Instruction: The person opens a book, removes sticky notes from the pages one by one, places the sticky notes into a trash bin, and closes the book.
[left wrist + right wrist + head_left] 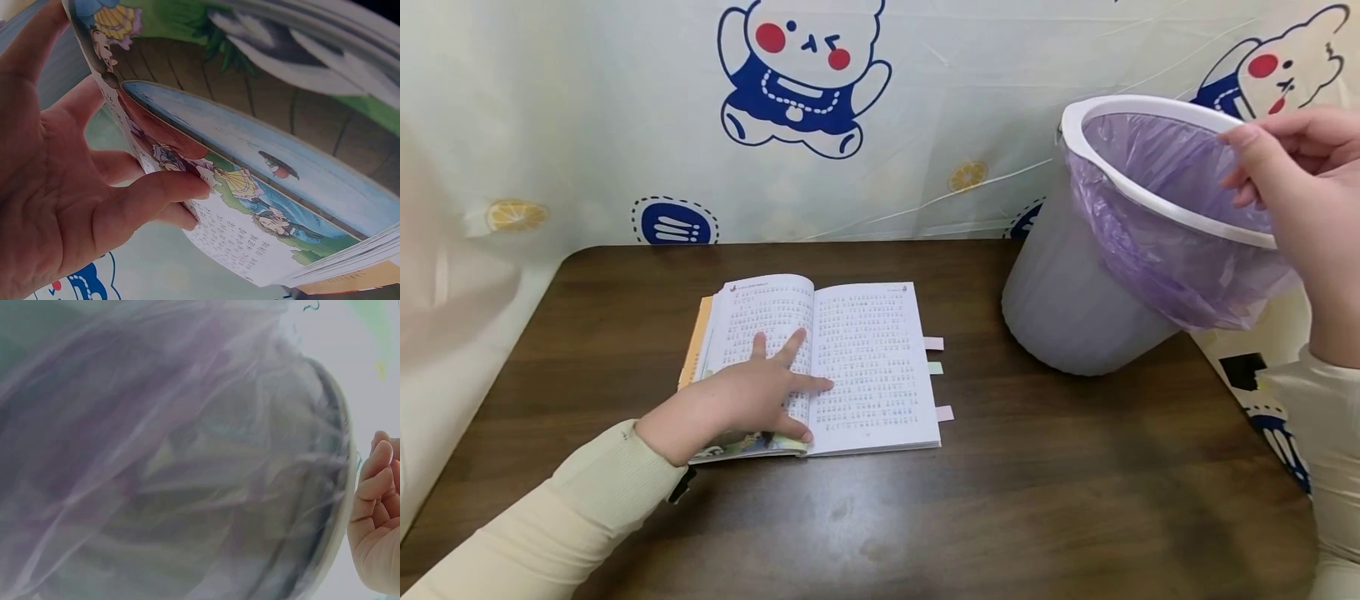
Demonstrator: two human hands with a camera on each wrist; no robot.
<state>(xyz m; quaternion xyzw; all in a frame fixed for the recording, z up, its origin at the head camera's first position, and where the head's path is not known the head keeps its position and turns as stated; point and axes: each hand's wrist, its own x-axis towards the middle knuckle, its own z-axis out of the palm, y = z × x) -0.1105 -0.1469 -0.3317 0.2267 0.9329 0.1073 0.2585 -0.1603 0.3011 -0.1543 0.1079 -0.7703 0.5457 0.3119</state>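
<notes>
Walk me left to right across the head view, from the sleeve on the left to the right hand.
Left sleeve → open book → page tabs → lined bin → right hand.

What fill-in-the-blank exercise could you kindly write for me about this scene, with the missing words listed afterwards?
1. The person's left grip rests with fingers spread on an open ____.
2. The bag lining the bin is ____ in colour.
3. Of the three tabs sticking out, the middle one is ____, unlike the pink pair.
4. The person's right grip is near the bin's white ____.

Missing words: book; purple; green; rim.
</notes>
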